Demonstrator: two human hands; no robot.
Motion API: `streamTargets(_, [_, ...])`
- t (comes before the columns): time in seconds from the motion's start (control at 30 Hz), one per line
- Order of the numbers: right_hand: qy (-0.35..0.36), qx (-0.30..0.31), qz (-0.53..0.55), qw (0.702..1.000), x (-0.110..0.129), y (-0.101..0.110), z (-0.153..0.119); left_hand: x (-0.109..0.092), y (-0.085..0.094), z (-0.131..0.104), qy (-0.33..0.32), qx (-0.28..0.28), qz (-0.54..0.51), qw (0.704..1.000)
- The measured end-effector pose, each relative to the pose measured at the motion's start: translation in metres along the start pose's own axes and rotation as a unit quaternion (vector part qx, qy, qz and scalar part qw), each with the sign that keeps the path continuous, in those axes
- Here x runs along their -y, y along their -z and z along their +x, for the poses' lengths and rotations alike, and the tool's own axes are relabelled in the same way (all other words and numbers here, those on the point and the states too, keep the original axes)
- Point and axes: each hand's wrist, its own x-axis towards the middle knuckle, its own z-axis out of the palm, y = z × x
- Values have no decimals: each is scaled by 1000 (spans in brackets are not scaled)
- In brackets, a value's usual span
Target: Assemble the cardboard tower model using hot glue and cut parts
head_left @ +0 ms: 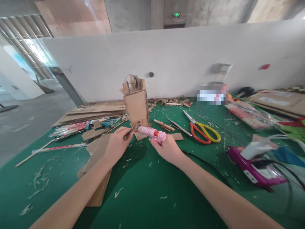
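The cardboard tower [137, 105], already folded up with a spool at its top, stands upright on the green worktop [152, 190], its base not yet visibly finished. The right hand [168, 148] is closed around a pink glue gun [152, 133], nozzle pointing left at the tower's foot. The left hand [118, 143] pinches a small dark piece just beside that foot; scissors [202, 130] lie to the right.
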Motion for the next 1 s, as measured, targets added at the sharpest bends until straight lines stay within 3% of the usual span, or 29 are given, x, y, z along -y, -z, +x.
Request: streamTargets(1.0, [-1, -4, 11, 1000, 3, -4, -2, -1, 0, 1, -1, -5, 6, 1000])
